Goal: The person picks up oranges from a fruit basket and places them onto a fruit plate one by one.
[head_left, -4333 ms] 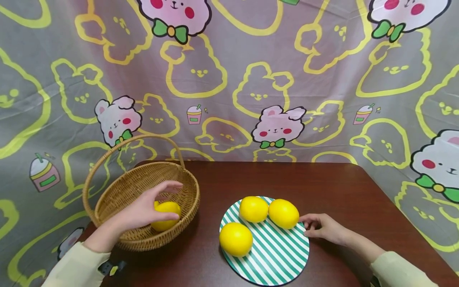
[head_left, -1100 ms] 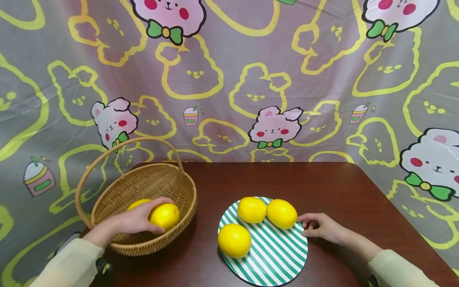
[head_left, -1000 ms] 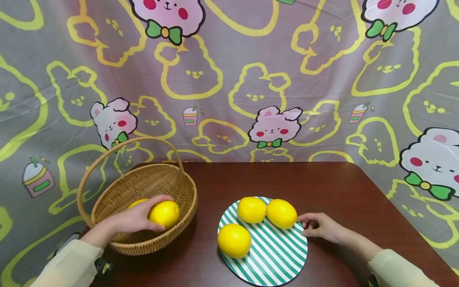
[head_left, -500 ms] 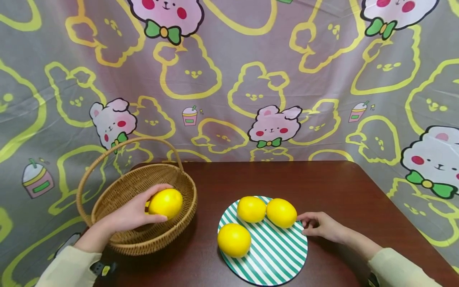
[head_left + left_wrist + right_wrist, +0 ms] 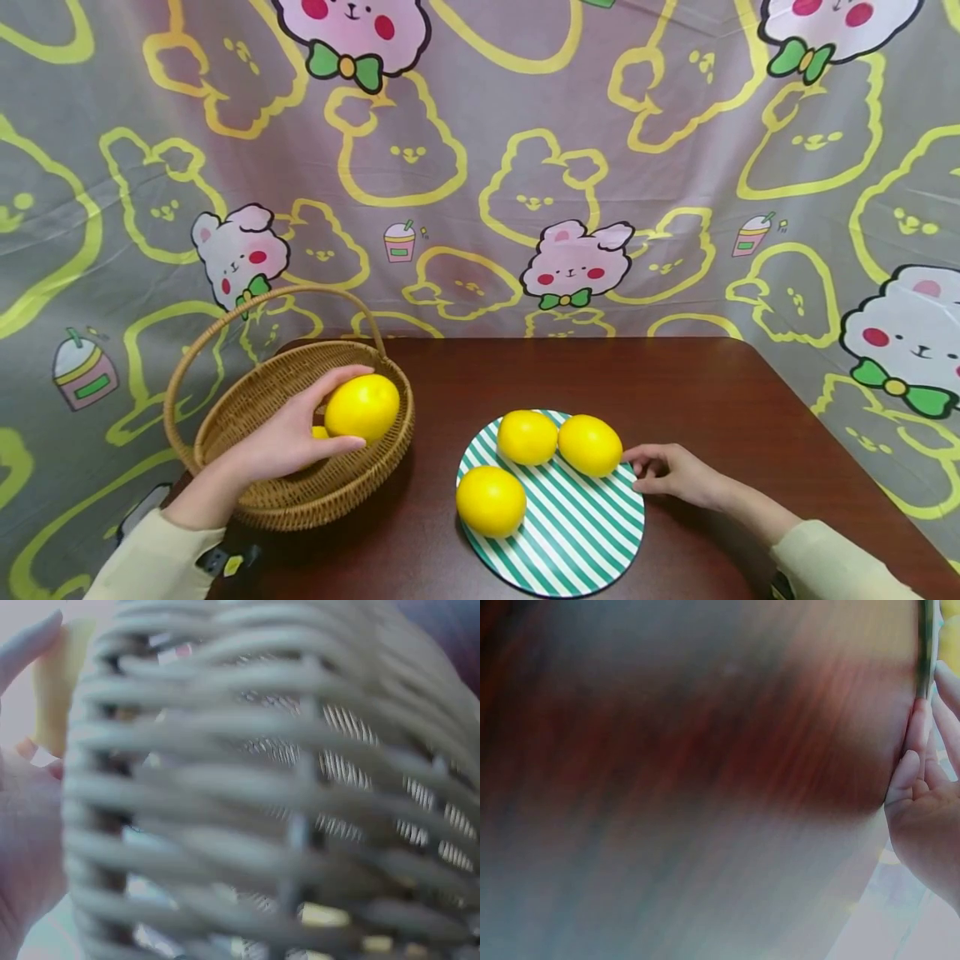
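Observation:
My left hand [image 5: 288, 433] grips a yellow lemon [image 5: 363, 408] above the basket's opening, thumb below and fingers round its far side. Behind it, a second lemon [image 5: 320, 432] inside the wicker basket [image 5: 307, 518] is mostly hidden by the hand. The left wrist view is filled by the basket's weave [image 5: 225, 750], with the held lemon [image 5: 58, 690] at its left edge. At the right rim of a round green-and-white striped plate [image 5: 577, 542], my right hand [image 5: 678, 477] holds the edge with bent fingers and thumb. Three lemons, one of them the front lemon [image 5: 491, 502], lie on the plate.
A tall arched handle [image 5: 300, 289] rises over the basket. Basket and plate stand apart on a dark brown table [image 5: 562, 367]. A grey curtain [image 5: 487, 192] with cartoon rabbits hangs behind and beside the table.
Over the last second my left hand has lifted the lemon up and to the right from inside the basket. Earlier it reached in, open round a lemon. My right hand has stayed at the plate's rim.

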Tool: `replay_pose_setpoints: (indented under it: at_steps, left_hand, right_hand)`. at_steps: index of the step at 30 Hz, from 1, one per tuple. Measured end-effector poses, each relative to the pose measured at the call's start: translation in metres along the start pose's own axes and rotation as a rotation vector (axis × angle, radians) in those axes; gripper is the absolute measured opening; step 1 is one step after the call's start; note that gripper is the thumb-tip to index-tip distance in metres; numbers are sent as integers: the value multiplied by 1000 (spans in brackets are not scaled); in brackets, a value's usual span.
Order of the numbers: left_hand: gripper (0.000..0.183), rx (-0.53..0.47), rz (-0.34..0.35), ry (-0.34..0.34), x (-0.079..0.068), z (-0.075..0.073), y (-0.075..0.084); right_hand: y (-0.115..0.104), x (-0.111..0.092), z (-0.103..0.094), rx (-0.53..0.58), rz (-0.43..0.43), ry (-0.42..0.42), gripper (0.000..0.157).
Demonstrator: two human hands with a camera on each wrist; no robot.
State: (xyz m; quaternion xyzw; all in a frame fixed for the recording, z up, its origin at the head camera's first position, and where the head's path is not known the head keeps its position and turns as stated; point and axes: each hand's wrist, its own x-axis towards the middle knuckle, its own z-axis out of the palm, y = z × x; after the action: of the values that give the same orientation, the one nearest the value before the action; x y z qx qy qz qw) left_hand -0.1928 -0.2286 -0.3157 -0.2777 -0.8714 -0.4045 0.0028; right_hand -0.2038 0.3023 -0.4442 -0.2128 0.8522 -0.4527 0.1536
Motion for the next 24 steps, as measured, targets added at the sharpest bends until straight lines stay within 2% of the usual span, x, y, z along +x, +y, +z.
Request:
replay_pose_setpoints:
  at_steps: [13, 18, 24]
  left_hand:
    - [77, -27, 24, -33, 7, 17, 17]
    - [78, -51, 76, -59, 12, 27, 24]
    - [79, -79, 125, -127, 21, 41, 36]
  right_hand:
    - [-2, 0, 0, -6, 26, 3, 42]
    - [-2, 0, -1, -35, 27, 4, 44]
    - [-1, 0, -1, -38, 12, 3, 43]
